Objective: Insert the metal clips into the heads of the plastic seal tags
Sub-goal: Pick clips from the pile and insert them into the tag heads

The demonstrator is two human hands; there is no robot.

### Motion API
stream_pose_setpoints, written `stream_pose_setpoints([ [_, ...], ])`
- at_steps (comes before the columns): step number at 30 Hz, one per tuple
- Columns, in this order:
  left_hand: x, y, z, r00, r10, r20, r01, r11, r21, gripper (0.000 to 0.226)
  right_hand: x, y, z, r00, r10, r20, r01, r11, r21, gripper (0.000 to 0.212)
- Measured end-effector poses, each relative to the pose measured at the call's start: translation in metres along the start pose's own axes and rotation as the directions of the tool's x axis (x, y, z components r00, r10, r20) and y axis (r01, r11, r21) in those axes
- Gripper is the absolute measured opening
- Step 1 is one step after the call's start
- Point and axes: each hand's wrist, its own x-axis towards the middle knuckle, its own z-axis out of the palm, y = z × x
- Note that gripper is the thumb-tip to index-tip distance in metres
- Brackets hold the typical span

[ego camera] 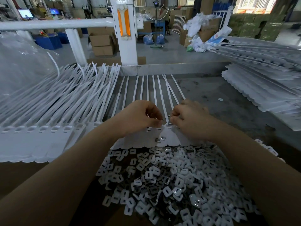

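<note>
A joined row of white plastic seal tags (pixel 143 137) lies in front of me, straps running away toward the table's far edge. My left hand (pixel 140 117) hovers over the tag heads with curled fingers and pinches a small metal clip at its fingertips. My right hand (pixel 189 119) pinches another metal clip (pixel 169 123) right at a tag head. Two loose clips (pixel 160 139) lie on the tag flags. A big heap of metal clips and white plastic squares (pixel 171 181) fills the near foreground between my forearms.
A thick pile of seal tags (pixel 53 101) covers the left of the grey table (pixel 211 95). Stacked tag sheets (pixel 263 82) lie at the right. A clear plastic bag (pixel 21 62) sits far left. A white post (pixel 125 31) and rail stand behind the table.
</note>
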Motion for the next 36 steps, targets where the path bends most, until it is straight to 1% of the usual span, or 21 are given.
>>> stream_pose_setpoints([
  [2,0.001,-0.001,0.001,0.999,0.013,0.039,-0.013,1.0,0.018,0.013,0.001,-0.001,0.003,1.0,0.01,0.011,-0.01,0.999,-0.043,0.01],
  [4,0.002,-0.002,0.002,0.999,0.013,0.05,-0.013,1.0,0.006,0.013,0.001,-0.002,0.005,1.0,0.012,0.004,-0.012,0.997,-0.07,0.011],
  [8,0.004,-0.005,0.002,0.998,-0.004,0.06,0.005,1.0,-0.017,0.009,0.0,-0.005,0.004,0.999,0.032,0.023,-0.032,0.999,-0.031,0.028],
  [10,0.004,-0.006,0.002,0.998,-0.008,0.067,0.009,1.0,-0.023,0.009,-0.001,-0.005,0.004,0.999,0.03,0.03,-0.028,0.999,-0.045,0.027],
  [12,0.004,-0.007,0.002,0.997,-0.008,0.075,0.012,0.999,-0.042,0.009,-0.001,-0.005,0.004,1.0,0.023,0.02,-0.022,0.999,-0.04,0.02],
  [14,0.004,-0.008,0.001,0.996,-0.008,0.084,0.013,0.999,-0.049,0.009,0.0,-0.006,0.004,1.0,0.021,-0.003,-0.021,1.0,0.019,0.019],
  [16,0.004,-0.009,0.001,0.996,-0.012,0.093,0.016,0.999,-0.041,0.008,0.0,-0.006,0.003,1.0,0.03,-0.008,-0.029,0.99,0.136,0.021],
  [18,0.004,-0.009,0.001,0.995,-0.015,0.098,0.018,0.999,-0.035,0.007,0.0,-0.004,0.003,0.999,0.049,0.001,-0.048,0.97,0.237,0.019],
  [22,0.003,-0.009,0.001,0.994,-0.014,0.104,0.018,0.999,-0.039,0.007,0.0,0.0,0.004,0.999,0.038,-0.014,-0.032,0.943,0.331,0.015],
  [24,0.002,-0.009,0.001,0.994,-0.016,0.105,0.02,0.999,-0.035,0.006,-0.002,0.001,0.0,0.999,-0.004,-0.043,0.021,0.919,0.393,0.013],
  [25,0.002,-0.009,0.001,0.994,-0.015,0.107,0.019,0.999,-0.033,0.006,-0.003,0.001,-0.004,0.998,-0.055,-0.038,0.066,0.908,0.414,0.011],
  [27,0.001,-0.009,0.0,0.993,-0.008,0.116,0.012,1.0,-0.029,0.007,-0.007,0.0,-0.01,0.981,-0.19,0.031,0.161,0.899,0.407,0.008],
  [29,0.0,-0.009,0.0,0.992,0.001,0.123,0.002,1.0,-0.026,0.007,-0.011,-0.003,-0.013,0.951,-0.287,0.116,0.222,0.894,0.389,0.009],
  [31,-0.001,-0.008,-0.001,0.992,0.005,0.127,-0.001,1.0,-0.028,0.006,-0.013,-0.007,-0.014,0.931,-0.331,0.154,0.253,0.89,0.38,0.01],
  [33,-0.001,-0.009,-0.001,0.991,0.007,0.13,-0.002,0.999,-0.039,0.006,-0.014,-0.011,-0.012,0.924,-0.347,0.158,0.274,0.892,0.36,0.013],
  [36,-0.001,-0.01,-0.002,0.992,0.003,0.127,0.002,0.999,-0.035,0.008,-0.015,-0.017,-0.01,0.924,-0.35,0.155,0.3,0.914,0.275,0.021],
])
